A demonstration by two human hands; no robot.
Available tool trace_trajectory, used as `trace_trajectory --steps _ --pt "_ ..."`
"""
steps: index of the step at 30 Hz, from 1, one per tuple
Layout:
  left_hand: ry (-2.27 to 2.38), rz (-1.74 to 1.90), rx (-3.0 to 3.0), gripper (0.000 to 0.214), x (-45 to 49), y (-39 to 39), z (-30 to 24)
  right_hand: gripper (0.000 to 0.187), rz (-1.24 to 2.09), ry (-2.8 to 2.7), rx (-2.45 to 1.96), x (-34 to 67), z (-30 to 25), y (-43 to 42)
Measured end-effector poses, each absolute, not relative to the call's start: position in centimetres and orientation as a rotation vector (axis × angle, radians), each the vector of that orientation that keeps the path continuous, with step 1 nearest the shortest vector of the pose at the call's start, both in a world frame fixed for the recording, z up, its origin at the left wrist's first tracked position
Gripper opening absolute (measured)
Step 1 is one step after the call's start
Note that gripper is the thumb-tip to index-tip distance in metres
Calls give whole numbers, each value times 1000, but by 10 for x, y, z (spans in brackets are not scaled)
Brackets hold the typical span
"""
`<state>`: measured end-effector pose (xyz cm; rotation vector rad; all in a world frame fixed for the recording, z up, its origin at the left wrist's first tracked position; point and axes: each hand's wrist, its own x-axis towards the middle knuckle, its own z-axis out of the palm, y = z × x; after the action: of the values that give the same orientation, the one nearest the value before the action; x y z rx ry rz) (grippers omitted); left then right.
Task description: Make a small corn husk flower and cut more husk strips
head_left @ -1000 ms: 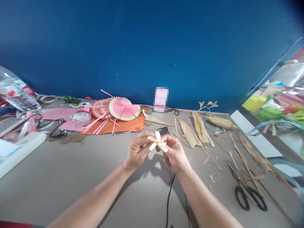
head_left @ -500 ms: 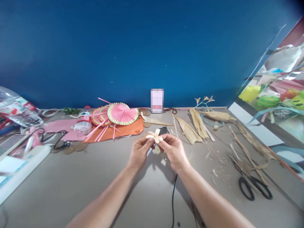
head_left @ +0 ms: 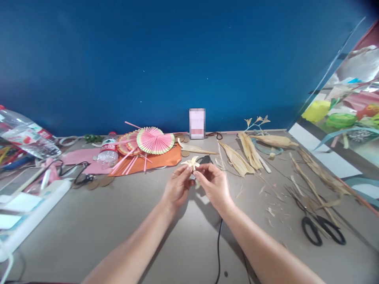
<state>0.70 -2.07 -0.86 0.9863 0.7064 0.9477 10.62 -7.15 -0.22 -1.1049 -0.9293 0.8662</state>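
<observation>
Pale flower [head_left: 192, 161], 1: pinched by left hand [head_left: 177, 185] and right hand [head_left: 214, 183] above table [head_left: 97, 221]; scissors [head_left: 320, 219], black-handled, 1 pair, lying right.

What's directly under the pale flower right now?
The left hand and right hand are close together there, a blurred pale bit showing between them. The base of the pale flower, and any stem, is covered by fingers.

Onscreen I had fans [head_left: 156, 141] on sheet [head_left: 173, 157], behind-left of left hand [head_left: 177, 187] | husks [head_left: 238, 159], behind-right of right hand [head_left: 216, 183] | scissors [head_left: 318, 218], front-right
</observation>
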Motion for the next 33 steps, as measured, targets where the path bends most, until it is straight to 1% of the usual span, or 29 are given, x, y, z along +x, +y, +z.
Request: trace_trajectory --steps 8,13,22,27,30,33 --pt "604 984 1061 13 5 -23 -8 9 464 -1128 -1260 108 1 -76" --pt "531 976 1151 14 3 -24 -4 8 362 -1228 -1223 109 4 -78" --pt "504 1114 1324 7 0 -25 -2 9 310 -1314 -1167 111 2 -80" --pt "519 1183 1569 6 -4 -24 2 15 306 -1333 -1184 112 1 -80" --pt "575 1253 1755 7 -7 -22 4 19 356 -1274 -1201 113 1 -80" --pt "609 1325 1885 8 -10 -20 6 23 494 -1187 -1136 115 2 -80"
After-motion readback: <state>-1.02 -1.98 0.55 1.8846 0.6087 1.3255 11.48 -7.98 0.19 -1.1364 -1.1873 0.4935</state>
